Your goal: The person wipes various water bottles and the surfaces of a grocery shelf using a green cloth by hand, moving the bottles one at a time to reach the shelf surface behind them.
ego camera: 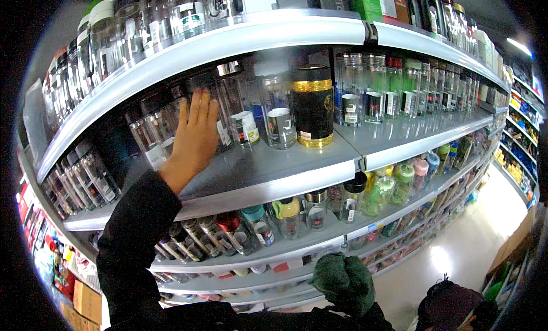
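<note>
My left hand [197, 136] reaches up to a shelf, back of the hand toward me and fingers extended, against or just before a clear bottle with a dark lid [201, 79]. Whether it touches the bottle is not clear. Right of it stand a clear bottle with a silver lid [229, 68], another clear bottle [278, 112] and a black and gold container [313, 106]. At the end of my right sleeve, low in front of me, is a bunched dark green cloth or glove [344, 281]; it hides my right hand.
A grey shelf edge [274, 185] runs below the left hand, and an upper shelf edge [257, 31] overhangs it. Lower shelves hold lidded bottles and green cups [379, 194]. A person's dark-capped head [449, 303] is at lower right, beside the aisle floor [441, 254].
</note>
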